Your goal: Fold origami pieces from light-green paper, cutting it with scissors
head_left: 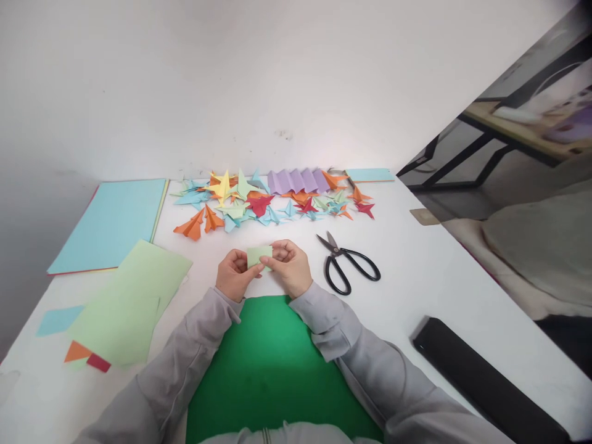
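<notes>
A small light-green piece of paper [257, 254] is held up between both hands, above the far edge of a green sheet [272, 351]. My left hand [234, 274] is closed on its left side, thumb on the near face. On the right side, my right hand [292, 269] pinches the same paper, its thumb close to the other thumb. Fingers behind the paper are partly hidden. Black-handled scissors [341, 254] lie to the right of my right hand, blades partly apart.
Folded paper figures [259, 206] in several colours line the wall, with a pleated purple paper [297, 182] among them. Blue sheets [111, 225], light-green sheets [124, 308] and coloured scraps [98, 362] lie left. A long black case [485, 382] rests at the right.
</notes>
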{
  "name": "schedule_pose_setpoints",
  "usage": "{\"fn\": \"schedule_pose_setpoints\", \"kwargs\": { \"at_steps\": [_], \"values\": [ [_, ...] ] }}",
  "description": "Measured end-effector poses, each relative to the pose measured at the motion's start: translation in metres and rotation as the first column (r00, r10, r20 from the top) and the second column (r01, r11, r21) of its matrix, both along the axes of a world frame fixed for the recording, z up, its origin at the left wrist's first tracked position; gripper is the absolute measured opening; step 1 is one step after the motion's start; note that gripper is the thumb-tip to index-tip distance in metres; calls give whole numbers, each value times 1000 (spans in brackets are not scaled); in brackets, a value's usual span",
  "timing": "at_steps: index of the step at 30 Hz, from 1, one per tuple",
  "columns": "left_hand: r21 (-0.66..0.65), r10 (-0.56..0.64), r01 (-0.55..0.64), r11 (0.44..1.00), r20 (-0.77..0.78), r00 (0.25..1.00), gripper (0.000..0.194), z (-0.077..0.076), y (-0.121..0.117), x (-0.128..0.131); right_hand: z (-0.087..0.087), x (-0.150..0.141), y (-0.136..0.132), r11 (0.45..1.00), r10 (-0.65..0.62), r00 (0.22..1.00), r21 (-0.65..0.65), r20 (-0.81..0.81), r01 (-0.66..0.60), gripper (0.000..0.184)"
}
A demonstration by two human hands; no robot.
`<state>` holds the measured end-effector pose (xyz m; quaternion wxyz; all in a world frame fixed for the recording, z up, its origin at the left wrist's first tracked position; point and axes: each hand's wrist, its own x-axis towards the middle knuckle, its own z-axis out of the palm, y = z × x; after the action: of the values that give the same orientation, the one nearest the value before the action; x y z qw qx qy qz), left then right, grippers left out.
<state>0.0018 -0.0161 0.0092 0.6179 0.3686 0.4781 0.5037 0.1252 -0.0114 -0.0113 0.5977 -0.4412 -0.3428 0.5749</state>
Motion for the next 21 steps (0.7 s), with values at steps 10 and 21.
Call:
{"fn": "schedule_pose_setpoints", "kwargs": {
  "at_steps": [10, 21],
  "values": [
    [-9, 45, -45, 999, -8, 999, 48, 0, 0, 0, 2, -1, -1, 995, 88, 989, 32, 117, -92, 31],
    [-17, 15, -15, 1000, 7, 1000, 48, 0, 1, -1, 1, 1, -2, 986, 165, 962, -13, 218, -166, 44]
  ]
}}
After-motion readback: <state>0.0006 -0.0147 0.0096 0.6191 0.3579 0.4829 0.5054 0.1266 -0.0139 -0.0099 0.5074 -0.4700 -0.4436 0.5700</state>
